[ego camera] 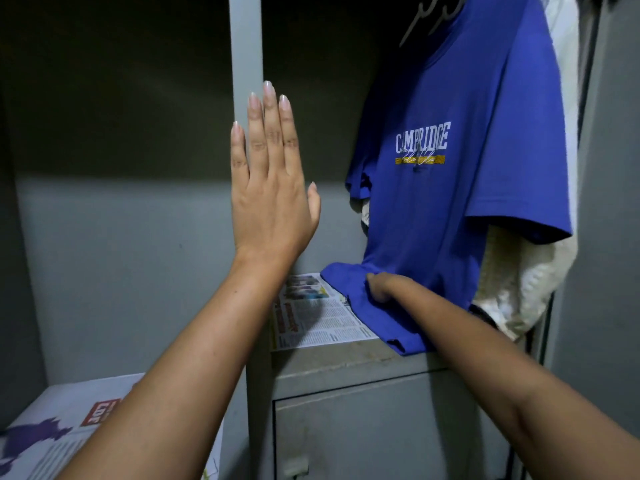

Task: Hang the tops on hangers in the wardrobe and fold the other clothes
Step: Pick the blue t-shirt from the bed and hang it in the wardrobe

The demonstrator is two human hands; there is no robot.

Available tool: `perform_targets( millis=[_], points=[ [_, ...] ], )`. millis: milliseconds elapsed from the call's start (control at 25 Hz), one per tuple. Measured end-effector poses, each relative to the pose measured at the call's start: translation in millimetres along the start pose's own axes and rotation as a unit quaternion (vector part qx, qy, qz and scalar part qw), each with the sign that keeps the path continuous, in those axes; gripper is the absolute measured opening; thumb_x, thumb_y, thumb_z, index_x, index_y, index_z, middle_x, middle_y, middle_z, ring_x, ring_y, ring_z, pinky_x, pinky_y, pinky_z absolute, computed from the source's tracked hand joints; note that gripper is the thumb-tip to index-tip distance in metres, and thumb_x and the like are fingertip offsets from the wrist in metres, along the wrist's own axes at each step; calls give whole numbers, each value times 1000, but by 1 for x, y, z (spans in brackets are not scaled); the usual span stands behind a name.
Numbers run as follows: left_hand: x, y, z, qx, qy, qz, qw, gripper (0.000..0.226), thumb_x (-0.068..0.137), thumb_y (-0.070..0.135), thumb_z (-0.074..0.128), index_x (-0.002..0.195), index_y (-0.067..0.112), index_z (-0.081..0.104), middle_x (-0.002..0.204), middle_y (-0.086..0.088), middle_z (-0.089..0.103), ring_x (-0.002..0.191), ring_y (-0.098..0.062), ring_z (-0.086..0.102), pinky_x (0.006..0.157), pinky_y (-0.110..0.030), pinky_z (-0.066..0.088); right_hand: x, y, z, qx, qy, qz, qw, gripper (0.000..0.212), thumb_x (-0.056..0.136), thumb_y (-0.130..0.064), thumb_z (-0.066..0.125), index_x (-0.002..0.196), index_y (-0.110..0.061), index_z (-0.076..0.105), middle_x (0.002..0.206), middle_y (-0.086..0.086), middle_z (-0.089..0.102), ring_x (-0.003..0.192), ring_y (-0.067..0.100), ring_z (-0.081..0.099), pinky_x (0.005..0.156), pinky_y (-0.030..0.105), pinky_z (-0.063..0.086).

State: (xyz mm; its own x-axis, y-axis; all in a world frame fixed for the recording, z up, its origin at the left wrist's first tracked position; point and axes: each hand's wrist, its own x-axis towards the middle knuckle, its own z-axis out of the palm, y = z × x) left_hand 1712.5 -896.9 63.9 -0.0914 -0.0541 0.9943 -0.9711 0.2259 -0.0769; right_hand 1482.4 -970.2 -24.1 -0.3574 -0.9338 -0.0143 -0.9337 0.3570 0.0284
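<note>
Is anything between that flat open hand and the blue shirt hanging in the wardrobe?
Nothing visible. The left hand rests flat against the grey divider, with open space across to the blue shirt. The right hand already grips its hem.

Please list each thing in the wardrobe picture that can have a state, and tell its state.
blue T-shirt: hanging, hem bunched on shelf
cream garment: hanging behind it
hanger: hanging, empty
newspaper: flat on shelf
compartment door: closed
left hand: open, flat against divider
right hand: gripping the hem
</note>
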Motion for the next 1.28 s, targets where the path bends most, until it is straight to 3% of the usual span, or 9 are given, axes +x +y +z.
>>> perform_targets(
  millis=[120,240,400,560,760,920,1040,1160,1280],
  points=[
    [1,-2,-8,-23,-10,2,1000,88,89,43,47,151,1,0,159,-17,2,148,-30,3,120,-43,8,-22,12,-1,149,81,-5,985,42,96,-21,51,136,-7,45,139,15,49,122,30,50,98,33,39],
    [-6,-5,-21,-156,-27,-7,987,82,90,39,45,151,2,6,160,-15,5,148,-29,2,121,-39,5,-63,17,0,348,156,13,924,36,94,-18,55,129,-9,54,133,12,54,119,27,52,95,28,39],
    [-56,-22,-40,-371,-64,-27,926,75,93,29,49,151,2,12,160,-13,7,148,-26,0,121,-37,5,-127,17,14,489,210,11,846,39,94,-17,56,131,-6,54,132,6,56,119,23,53,92,25,38],
    [-122,-30,-71,-452,-135,-109,875,72,95,27,49,152,7,12,161,-6,6,148,-18,1,120,-26,5,-199,24,35,557,214,20,802,43,92,-19,60,131,-5,50,136,9,52,118,21,52,102,32,36],
    [-180,-17,-140,-592,-260,-252,720,65,96,26,54,151,10,23,157,-2,23,145,-14,22,113,-18,15,-317,41,70,587,177,69,787,55,94,-26,58,141,-4,38,132,10,49,111,19,53,86,25,39],
    [-209,3,-228,-628,-374,-353,584,64,97,32,52,151,12,24,154,-4,30,141,-15,29,106,-18,20,-430,54,99,600,165,115,775,60,95,-26,56,145,-3,31,148,12,37,133,25,39,105,31,32],
    [-221,21,-283,-642,-437,-363,514,63,98,37,47,149,6,27,154,-7,30,142,-17,28,111,-23,17,-519,65,117,611,155,146,763,64,95,-31,56,147,-6,27,151,9,33,135,23,36,104,34,31],
    [-224,53,-330,-672,-487,-325,453,64,97,44,46,145,3,35,152,-9,34,140,-20,32,118,-31,18,-602,84,124,609,141,178,760,60,96,-34,54,144,-6,31,130,6,49,109,17,50,82,27,41],
    [-225,103,-382,-700,-533,-287,378,79,88,62,50,145,8,39,150,-6,38,138,-19,36,118,-39,23,-673,116,125,612,170,210,743,52,96,-35,54,136,-4,42,100,-5,51,76,2,44,59,20,31]
  ],
)
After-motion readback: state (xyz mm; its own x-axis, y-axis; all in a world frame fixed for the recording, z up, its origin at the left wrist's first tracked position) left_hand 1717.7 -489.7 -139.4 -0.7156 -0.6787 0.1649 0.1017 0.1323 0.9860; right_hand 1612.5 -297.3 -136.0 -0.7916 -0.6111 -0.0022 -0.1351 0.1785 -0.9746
